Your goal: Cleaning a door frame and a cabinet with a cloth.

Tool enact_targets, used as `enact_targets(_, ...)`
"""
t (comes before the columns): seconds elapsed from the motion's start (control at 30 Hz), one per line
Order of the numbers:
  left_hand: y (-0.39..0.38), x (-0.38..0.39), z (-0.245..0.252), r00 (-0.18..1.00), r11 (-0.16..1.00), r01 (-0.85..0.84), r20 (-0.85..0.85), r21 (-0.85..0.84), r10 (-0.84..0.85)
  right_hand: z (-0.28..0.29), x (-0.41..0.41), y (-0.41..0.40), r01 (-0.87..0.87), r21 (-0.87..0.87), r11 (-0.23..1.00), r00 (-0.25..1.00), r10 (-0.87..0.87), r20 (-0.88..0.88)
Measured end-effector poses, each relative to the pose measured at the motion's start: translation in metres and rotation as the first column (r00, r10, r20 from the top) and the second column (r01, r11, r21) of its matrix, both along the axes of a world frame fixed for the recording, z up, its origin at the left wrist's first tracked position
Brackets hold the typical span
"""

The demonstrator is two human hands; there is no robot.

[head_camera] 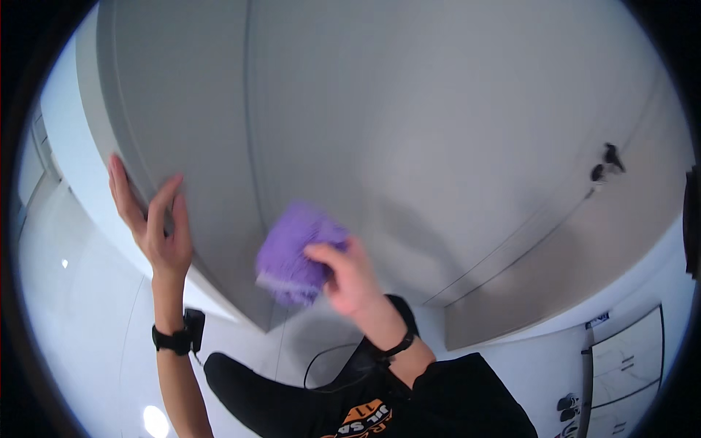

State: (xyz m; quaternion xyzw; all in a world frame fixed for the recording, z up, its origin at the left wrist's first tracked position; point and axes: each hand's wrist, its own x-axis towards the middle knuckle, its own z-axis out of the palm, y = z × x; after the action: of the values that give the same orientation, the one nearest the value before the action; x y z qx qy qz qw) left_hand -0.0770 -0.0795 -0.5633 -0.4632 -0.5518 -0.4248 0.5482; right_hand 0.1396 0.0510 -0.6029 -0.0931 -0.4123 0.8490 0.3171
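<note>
My right hand grips a folded purple cloth, fluffy in texture and a little blurred, in front of a large grey door panel. Further left, my left hand rests at the edge of the grey frame, its fingers spread and bent around the edge. Nothing shows in that hand. Whether the cloth touches the panel I cannot tell.
A dark door handle and lock sit at the right. A white cabinet with shoes beside it stands at the lower right. Pale tiled floor lies at the left. A thin black cable loops near my body.
</note>
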Motion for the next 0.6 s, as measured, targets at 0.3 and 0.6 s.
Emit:
enact_targets(0.3, 0.012, 0.0, 0.007, 0.999, 0.999, 0.035, 0.015, 0.015, -0.035, 0.232, -0.046, 0.102, 0.686, 0.483, -0.545, 0.211, -0.487, -0.848)
enact_targets(0.6, 0.016, -0.012, -0.001, 1.0, 1.0, -0.019, -0.019, -0.019, 0.018, 0.334, -0.198, 0.105, 0.421, 0.463, -0.78, 0.15, -0.443, -0.884)
